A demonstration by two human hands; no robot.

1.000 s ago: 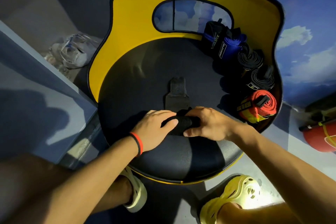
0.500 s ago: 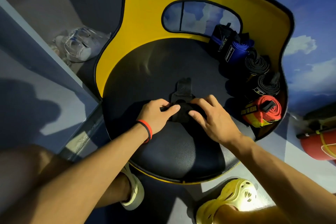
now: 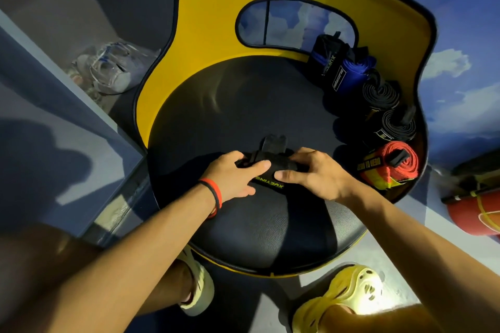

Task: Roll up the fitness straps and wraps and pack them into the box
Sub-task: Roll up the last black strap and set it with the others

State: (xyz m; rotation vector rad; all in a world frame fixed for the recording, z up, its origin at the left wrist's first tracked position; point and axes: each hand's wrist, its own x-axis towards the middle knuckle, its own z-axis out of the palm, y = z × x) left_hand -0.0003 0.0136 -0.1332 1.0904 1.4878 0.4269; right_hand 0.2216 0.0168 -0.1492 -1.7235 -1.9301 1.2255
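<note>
A black wrist wrap [image 3: 270, 167] with yellow "XUEYING" lettering lies partly rolled in the middle of the black seat [image 3: 243, 105]. My left hand [image 3: 235, 178] holds its left end, fingers over the roll. My right hand [image 3: 316, 173] grips its right end, thumb pressed at the front. A short unrolled tail [image 3: 272, 143] sticks out behind the roll. Along the seat's right side lie finished rolls: a black-and-blue wrap [image 3: 327, 59], a blue wrap [image 3: 351, 73], two black straps [image 3: 380, 94] [image 3: 396, 127] and a red-and-yellow strap [image 3: 392, 165].
The seat has a yellow curved backrest [image 3: 205, 35] with a cut-out window. A crumpled clear plastic bag [image 3: 111, 67] lies on the floor at left beside a grey wall edge. A red cylinder [image 3: 476, 211] lies at the right. My feet in pale clogs [image 3: 349, 292] stand below the seat.
The roll has grown and advanced along the wrap, so the flat tail behind it is shorter. The yellow lettering now shows on the roll's front. Both hands stayed on its ends.
</note>
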